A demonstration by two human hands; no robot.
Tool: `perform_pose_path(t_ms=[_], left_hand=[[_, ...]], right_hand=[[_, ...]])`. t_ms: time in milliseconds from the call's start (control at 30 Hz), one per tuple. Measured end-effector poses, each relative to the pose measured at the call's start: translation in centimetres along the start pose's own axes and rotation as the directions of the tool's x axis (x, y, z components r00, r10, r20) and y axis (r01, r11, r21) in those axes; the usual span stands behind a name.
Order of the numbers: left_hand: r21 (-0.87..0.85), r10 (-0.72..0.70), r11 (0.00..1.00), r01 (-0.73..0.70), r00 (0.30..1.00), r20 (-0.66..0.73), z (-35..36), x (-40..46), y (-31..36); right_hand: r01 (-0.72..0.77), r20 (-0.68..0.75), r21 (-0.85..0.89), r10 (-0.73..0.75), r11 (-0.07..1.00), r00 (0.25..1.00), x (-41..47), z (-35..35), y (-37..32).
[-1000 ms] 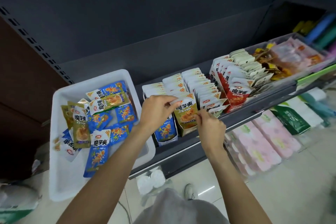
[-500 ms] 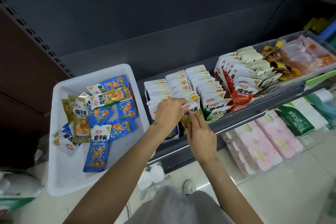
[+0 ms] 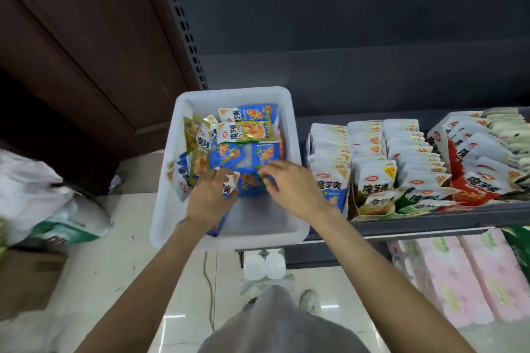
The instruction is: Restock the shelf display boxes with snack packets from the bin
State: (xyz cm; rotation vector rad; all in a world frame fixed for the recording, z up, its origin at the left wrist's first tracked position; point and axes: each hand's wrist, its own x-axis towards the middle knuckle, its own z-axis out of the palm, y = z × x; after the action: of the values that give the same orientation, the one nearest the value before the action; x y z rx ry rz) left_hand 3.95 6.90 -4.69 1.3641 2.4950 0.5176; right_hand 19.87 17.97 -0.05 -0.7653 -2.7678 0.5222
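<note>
A white plastic bin (image 3: 295, 135) sits at the left end of the dark shelf (image 3: 430, 223), holding several blue and olive-green snack packets. My left hand (image 3: 210, 198) grips a blue packet (image 3: 231, 185) near the bin's middle. My right hand (image 3: 289, 185) pinches the edge of another blue packet (image 3: 251, 182) lying beside it. To the right, display boxes stand in rows on the shelf: a blue one (image 3: 329, 169), a green one (image 3: 372, 178) and a red one (image 3: 476, 178), each packed with upright packets.
A dark wooden panel (image 3: 71, 66) and a perforated shelf upright (image 3: 183, 23) stand at left. White sacks (image 3: 43, 203) lie on the floor at left. Pink tissue packs (image 3: 459, 275) fill the lower shelf. Two clear bottle tops (image 3: 263, 265) sit under the bin.
Both hands left the green display box and moved left into the bin, where each now takes hold of a blue packet. The view swung left and down.
</note>
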Motion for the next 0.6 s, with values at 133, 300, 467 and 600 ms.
perform_pose_path(t_ms=[133,300,467,600], left_hand=[[0.181,-0.09,0.982,0.046,0.966,0.243,0.2,0.1,-2.2],[0.343,-0.047,0.937,-0.068,0.947,0.317,0.7,0.4,-2.2],[0.294,-0.054,0.955,-0.037,0.955,0.293,0.8,0.2,-2.8],[0.245,-0.095,0.969,0.027,0.958,0.271,0.8,0.4,-2.8]], right_hand=[[0.076,0.365,-0.183,-0.004,0.98,0.931,4.9,4.9,-0.9],[0.111,0.437,-0.36,0.063,0.926,0.897,7.2,7.7,-1.1],[0.019,0.424,-0.376,0.153,0.927,0.893,6.9,7.3,-2.0],[-0.275,0.317,-0.165,0.315,0.947,0.895,5.5,6.0,-1.9]])
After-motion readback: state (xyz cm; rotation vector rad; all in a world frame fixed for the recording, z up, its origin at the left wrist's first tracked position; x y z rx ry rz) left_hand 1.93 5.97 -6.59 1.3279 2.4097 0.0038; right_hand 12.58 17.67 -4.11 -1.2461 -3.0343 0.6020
